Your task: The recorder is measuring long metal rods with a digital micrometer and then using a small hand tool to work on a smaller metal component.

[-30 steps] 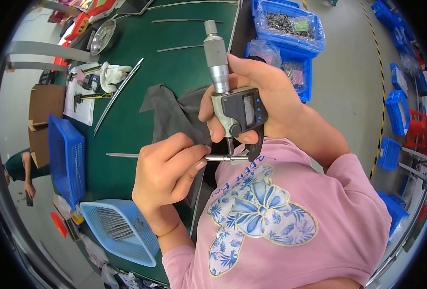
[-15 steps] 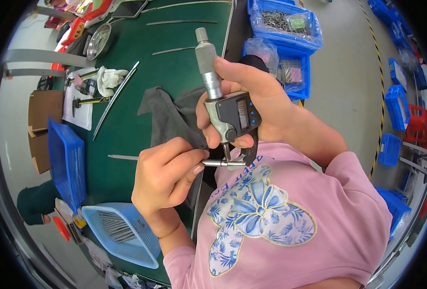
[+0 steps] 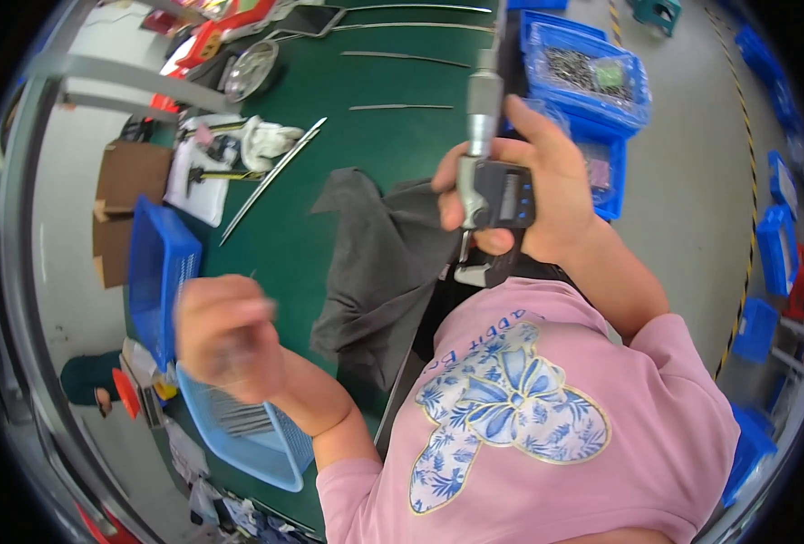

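Note:
My right hand point(image 3: 558, 177) grips a digital micrometer point(image 3: 482, 186) with a silver thimble, a small screen and a dark frame. The micrometer stands nearly upright, and nothing shows between its anvil and spindle. Over the near edge of a light-blue basket point(image 3: 261, 470) is my left hand point(image 3: 230, 340), smeared by motion. Its fingers, and anything in them, cannot be made out. Several thin metal rods point(image 3: 243, 417) lie in that basket. A crumpled grey cloth point(image 3: 366, 263) spreads over the green table point(image 3: 402, 145) between the hands.
A darker blue basket point(image 3: 162, 272) stands at the left beside cardboard point(image 3: 130, 177). Long rods point(image 3: 275, 177), white gloves point(image 3: 271, 140) and a metal bowl point(image 3: 251, 71) lie farther back. Blue bins point(image 3: 592, 113) with bagged parts stand on the right. Another person's hand point(image 3: 104, 399) shows far left.
My left hand has swung left from the micrometer to the light-blue basket. The slim metal rod it held in the micrometer's jaws is out of them. The micrometer stays in my right hand.

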